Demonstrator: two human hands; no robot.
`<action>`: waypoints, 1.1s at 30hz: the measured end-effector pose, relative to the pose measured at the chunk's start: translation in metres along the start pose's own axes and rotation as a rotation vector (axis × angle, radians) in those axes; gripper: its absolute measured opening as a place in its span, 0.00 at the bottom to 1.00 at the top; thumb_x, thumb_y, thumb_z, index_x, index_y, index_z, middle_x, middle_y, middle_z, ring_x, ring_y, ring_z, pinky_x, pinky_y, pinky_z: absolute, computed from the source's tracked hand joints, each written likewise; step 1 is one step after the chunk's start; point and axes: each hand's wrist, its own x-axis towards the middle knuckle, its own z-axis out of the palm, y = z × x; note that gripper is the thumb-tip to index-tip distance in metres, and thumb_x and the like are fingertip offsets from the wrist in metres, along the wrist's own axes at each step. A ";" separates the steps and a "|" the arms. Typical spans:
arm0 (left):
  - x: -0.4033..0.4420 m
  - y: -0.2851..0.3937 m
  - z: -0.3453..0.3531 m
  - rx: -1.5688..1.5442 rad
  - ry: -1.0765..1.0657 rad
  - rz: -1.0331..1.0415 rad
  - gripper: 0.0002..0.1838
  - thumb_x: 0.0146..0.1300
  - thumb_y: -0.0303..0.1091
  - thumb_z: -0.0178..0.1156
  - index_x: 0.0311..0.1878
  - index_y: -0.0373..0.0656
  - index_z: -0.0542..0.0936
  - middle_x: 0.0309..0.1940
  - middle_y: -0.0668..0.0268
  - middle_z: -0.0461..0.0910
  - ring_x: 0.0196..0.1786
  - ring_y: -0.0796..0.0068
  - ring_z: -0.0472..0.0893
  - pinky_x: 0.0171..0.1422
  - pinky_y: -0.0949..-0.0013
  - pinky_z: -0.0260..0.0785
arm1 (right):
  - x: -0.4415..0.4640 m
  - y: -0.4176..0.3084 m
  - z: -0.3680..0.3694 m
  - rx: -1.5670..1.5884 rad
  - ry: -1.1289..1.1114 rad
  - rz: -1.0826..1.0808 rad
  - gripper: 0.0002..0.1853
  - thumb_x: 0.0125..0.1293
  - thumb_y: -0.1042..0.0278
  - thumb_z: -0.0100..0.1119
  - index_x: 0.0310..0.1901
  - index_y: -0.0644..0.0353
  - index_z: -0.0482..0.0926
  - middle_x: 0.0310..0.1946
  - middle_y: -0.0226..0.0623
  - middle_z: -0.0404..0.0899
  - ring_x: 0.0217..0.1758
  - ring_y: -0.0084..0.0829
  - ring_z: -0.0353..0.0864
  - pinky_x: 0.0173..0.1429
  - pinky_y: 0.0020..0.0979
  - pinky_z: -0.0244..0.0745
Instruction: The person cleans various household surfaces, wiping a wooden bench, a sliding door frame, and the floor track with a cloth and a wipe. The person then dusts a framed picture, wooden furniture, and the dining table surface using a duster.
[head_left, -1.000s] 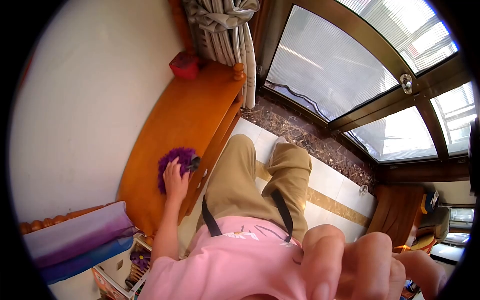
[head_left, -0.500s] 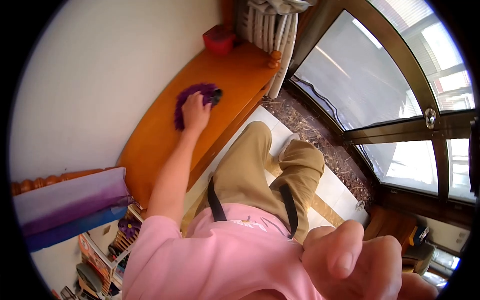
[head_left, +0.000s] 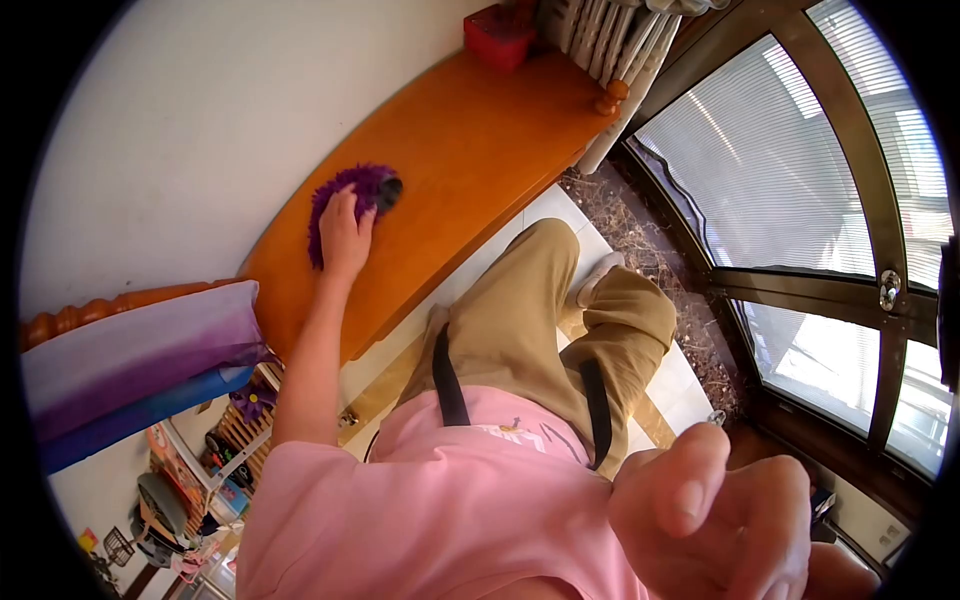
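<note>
A fluffy purple duster (head_left: 322,205) with a dark end piece lies on the orange-brown wooden top (head_left: 440,170), near the wall. My left hand (head_left: 345,235) is closed on it from above, fingers curled over the fluffy part. Close to the camera at the lower right, my right hand (head_left: 725,515) is raised with its fingers curled. Whether it holds anything is hidden.
A red box (head_left: 498,38) stands at the far end of the wooden top, beside a curtain (head_left: 610,40). Cloth (head_left: 150,345) hangs over a turned rail at left. Glass doors (head_left: 790,170) rise at right; a cluttered shelf (head_left: 215,460) is lower left.
My left hand and the duster first moved farther along the wooden top, then came back toward its near end. The view has shifted. My right hand's fingers have curled more.
</note>
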 end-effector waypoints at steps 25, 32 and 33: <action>0.034 -0.011 0.019 0.025 -0.008 -0.062 0.18 0.59 0.35 0.65 0.49 0.37 0.75 0.57 0.55 0.76 0.61 0.49 0.72 0.63 0.46 0.63 | -0.141 0.031 -0.274 -1.323 0.311 0.794 0.18 0.68 0.77 0.60 0.59 0.60 0.77 0.36 0.28 0.74 0.38 0.19 0.72 0.47 0.23 0.70; 0.062 0.095 0.049 -0.012 -0.095 -0.130 0.17 0.58 0.39 0.64 0.46 0.40 0.76 0.48 0.54 0.77 0.57 0.51 0.73 0.57 0.44 0.63 | -0.152 0.074 -0.291 -1.438 0.027 0.685 0.14 0.67 0.75 0.59 0.55 0.61 0.79 0.37 0.37 0.77 0.40 0.33 0.74 0.49 0.33 0.71; 0.042 0.105 0.052 -0.034 -0.095 -0.042 0.19 0.59 0.40 0.64 0.49 0.40 0.75 0.54 0.54 0.76 0.62 0.51 0.71 0.62 0.44 0.61 | -0.152 0.082 -0.295 -1.525 -0.129 0.620 0.14 0.67 0.75 0.59 0.53 0.62 0.79 0.38 0.39 0.78 0.42 0.37 0.74 0.50 0.36 0.71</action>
